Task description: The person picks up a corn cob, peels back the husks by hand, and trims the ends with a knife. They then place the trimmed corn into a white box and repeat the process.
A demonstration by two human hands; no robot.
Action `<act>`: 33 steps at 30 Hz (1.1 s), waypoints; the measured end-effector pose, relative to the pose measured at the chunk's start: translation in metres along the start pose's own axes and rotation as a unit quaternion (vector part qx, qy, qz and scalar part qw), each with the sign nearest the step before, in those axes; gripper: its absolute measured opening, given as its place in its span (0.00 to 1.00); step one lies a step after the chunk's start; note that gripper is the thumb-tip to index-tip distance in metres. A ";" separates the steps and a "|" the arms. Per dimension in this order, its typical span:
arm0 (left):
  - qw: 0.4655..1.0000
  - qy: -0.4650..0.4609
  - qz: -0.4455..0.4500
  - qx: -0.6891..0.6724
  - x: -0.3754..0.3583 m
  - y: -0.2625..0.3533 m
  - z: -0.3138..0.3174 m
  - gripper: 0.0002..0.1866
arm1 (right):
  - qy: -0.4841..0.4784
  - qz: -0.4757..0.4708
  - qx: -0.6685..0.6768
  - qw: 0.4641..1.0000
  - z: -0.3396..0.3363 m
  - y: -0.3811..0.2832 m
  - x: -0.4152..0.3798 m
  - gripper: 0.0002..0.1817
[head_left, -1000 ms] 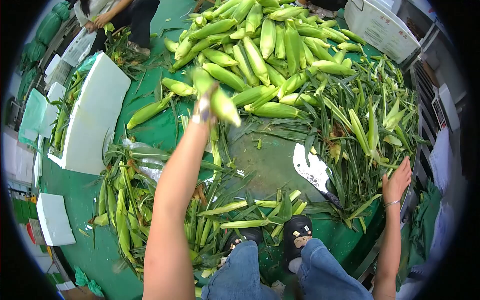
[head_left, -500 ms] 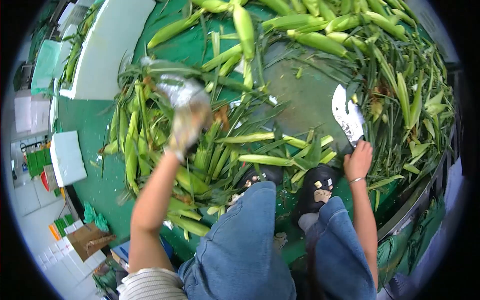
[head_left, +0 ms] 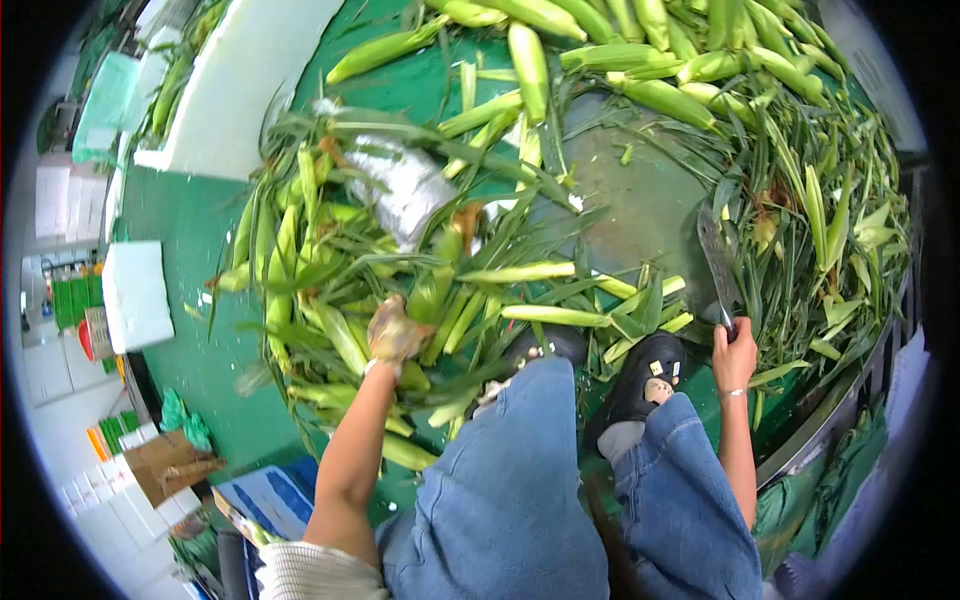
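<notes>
Lowered since half a second ago, the left hand (head_left: 395, 335) has dropped from above the heap into the pile of corn (head_left: 330, 300) by the person's left knee; its gloved grip looks closed around a cob, though husk leaves hide the fingertips, so I cannot tell how firmly; the low reach suggests it is picking one ear out of the loose heap. Over at the right side, the right hand (head_left: 735, 352) now has its grip shut on the handle of the cleaver (head_left: 718, 265), where earlier it was only arriving at it; the blade points up and away from the body, edge-on to the camera, lifted off the round chopping block (head_left: 620, 195); that is likely why it shows so thin. Between the two hands lie trimmed cobs and cut leaves (head_left: 545, 300), just in front of the black shoes (head_left: 645, 375); beyond the chopping block the big heap of unhusked corn (head_left: 640, 40) lies on the green floor (head_left: 195, 240); left of the block a white foam slab (head_left: 240, 85) lies flat, well apart from either hand.
</notes>
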State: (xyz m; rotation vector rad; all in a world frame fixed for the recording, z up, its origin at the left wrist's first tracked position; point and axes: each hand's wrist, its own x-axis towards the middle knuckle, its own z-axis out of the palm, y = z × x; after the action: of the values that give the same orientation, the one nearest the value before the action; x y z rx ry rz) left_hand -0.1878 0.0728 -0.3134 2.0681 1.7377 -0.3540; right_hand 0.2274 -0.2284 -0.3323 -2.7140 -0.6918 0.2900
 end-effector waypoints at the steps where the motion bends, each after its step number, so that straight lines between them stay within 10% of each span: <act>1: 1.000 0.006 0.017 0.007 0.006 0.016 -0.014 0.18 | 0.012 0.012 0.007 1.000 0.000 0.000 0.003 0.13; 4: 0.972 -0.005 0.201 -0.121 0.005 0.065 -0.028 0.34 | -0.041 0.023 0.114 0.992 -0.007 0.006 -0.019 0.13; 9: 0.989 0.138 0.058 -0.012 0.040 0.041 0.056 0.36 | -0.066 0.001 0.140 0.988 0.000 0.025 -0.027 0.14; 13: 0.991 -0.047 -0.016 -0.123 0.034 0.051 0.029 0.30 | -0.004 -0.029 0.029 0.999 -0.008 0.031 -0.037 0.13; 17: 0.949 0.002 0.151 -0.276 0.003 0.147 -0.021 0.22 | -0.030 0.028 0.141 0.989 -0.045 -0.007 -0.067 0.11; 21: 0.962 -0.033 0.261 -0.078 0.008 0.233 -0.008 0.24 | -0.079 -0.187 0.197 0.959 -0.064 -0.044 -0.078 0.15; 23: 0.863 0.044 0.490 -0.109 0.042 0.217 0.052 0.23 | -0.108 -0.289 0.128 0.943 -0.070 -0.073 -0.064 0.16; 25: 0.769 -0.109 0.283 -0.563 0.046 0.219 0.099 0.21 | -0.112 -0.301 0.101 0.942 -0.060 -0.094 -0.049 0.18; 27: 0.816 0.154 0.557 0.012 0.042 0.217 0.072 0.21 | -0.124 -0.275 0.066 0.951 -0.044 -0.098 -0.038 0.19; 33: 0.905 0.077 0.416 0.044 0.025 0.214 0.052 0.25 | -0.124 -0.066 -0.032 0.990 -0.010 -0.027 0.021 0.22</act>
State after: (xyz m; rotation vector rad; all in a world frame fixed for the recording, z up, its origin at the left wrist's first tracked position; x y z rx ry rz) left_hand 0.0300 0.0412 -0.3389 2.7161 0.7615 0.0018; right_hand 0.2370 -0.1980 -0.3161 -2.7033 -0.9601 0.5894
